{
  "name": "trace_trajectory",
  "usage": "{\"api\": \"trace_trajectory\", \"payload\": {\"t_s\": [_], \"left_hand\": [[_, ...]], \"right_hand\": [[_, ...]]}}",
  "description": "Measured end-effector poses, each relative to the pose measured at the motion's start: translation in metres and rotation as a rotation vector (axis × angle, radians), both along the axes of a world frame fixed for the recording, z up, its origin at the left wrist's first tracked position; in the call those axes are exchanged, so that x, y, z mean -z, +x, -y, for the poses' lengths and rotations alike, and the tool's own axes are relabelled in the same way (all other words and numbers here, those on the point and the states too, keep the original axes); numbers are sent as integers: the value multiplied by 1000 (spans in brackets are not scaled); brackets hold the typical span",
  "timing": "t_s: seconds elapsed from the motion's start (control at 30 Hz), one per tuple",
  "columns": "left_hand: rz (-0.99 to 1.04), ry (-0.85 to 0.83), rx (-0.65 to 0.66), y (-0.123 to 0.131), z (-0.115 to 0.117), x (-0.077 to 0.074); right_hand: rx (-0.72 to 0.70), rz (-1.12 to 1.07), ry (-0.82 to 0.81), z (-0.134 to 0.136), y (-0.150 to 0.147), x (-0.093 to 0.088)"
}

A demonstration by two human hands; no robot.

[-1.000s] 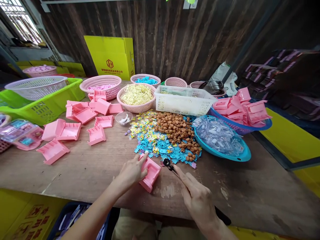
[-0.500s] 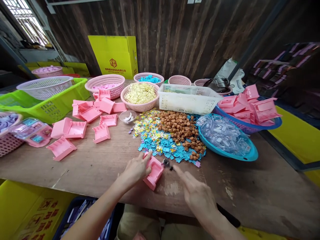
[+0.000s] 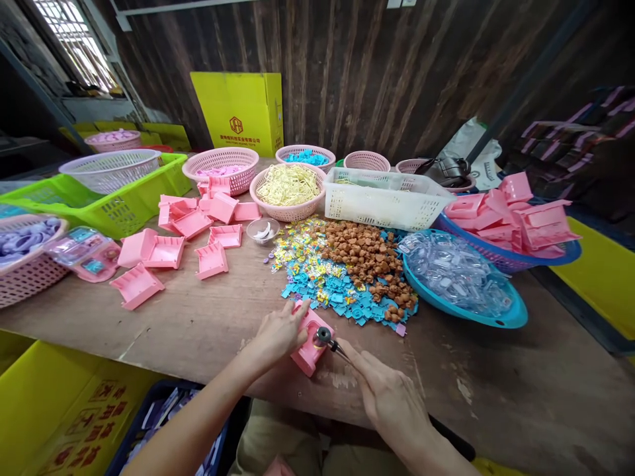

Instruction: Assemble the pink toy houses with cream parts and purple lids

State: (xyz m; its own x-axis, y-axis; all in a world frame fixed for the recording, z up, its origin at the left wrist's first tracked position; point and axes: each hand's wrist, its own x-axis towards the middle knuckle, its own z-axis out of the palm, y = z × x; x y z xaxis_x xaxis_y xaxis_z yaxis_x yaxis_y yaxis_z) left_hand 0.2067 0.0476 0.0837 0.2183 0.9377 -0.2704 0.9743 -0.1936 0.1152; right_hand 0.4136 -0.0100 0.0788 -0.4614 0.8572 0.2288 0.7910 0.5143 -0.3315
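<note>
A pink plastic part [image 3: 308, 360] with a recessed middle lies on the table near the front edge. My left hand [image 3: 280, 336] grips its left side, fingers lying along the edge. In my right hand [image 3: 391, 396] is a hammer [image 3: 323, 336], its round metal head over the recess of the part and its black handle end running out behind the wrist. Whether the head touches the part I cannot tell. Just beyond lie loose heaps of small blue pieces [image 3: 342, 294], yellow-and-white printed pieces [image 3: 300, 248] and brown pieces [image 3: 360, 248].
Several pink box-like parts [image 3: 166, 251] lie left on the table [image 3: 208, 324]. Behind stand a basket of cream strands [image 3: 288, 210] and a white crate [image 3: 387, 205]. To the right are a turquoise basin [image 3: 518, 314] of clear parts and a blue basket [image 3: 565, 258] of pink parts.
The hammer head has moved left and down over the pink part's recess; before, it was at the part's right edge. The view has shifted slightly.
</note>
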Motion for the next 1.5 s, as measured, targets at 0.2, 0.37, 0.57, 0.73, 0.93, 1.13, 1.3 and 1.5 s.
{"api": "trace_trajectory", "payload": {"t_s": [0.2,0.37,0.57,0.73,0.93,1.13,1.3,1.5], "left_hand": [[27,10,18,-2,0,-1],[27,24,5,0,2,1],[240,-20,301,-27,-10,-4],[241,127,304,-38,-5,-19],[13,334,-265,3,39,6],[248,29,205,-46,26,1],[267,-3,261,-75,22,2],[222,178,170,-61,23,28]], "right_hand": [[-70,-137,106,16,-2,-9],[-104,-72,-16,15,-3,2],[72,-235,20,3,17,-16],[168,-174,-89,4,31,-3],[214,-207,-118,-3,25,12],[46,-281,-91,-9,11,10],[10,-241,-176,-2,-7,16],[-78,-265,-179,2,-24,3]]}}
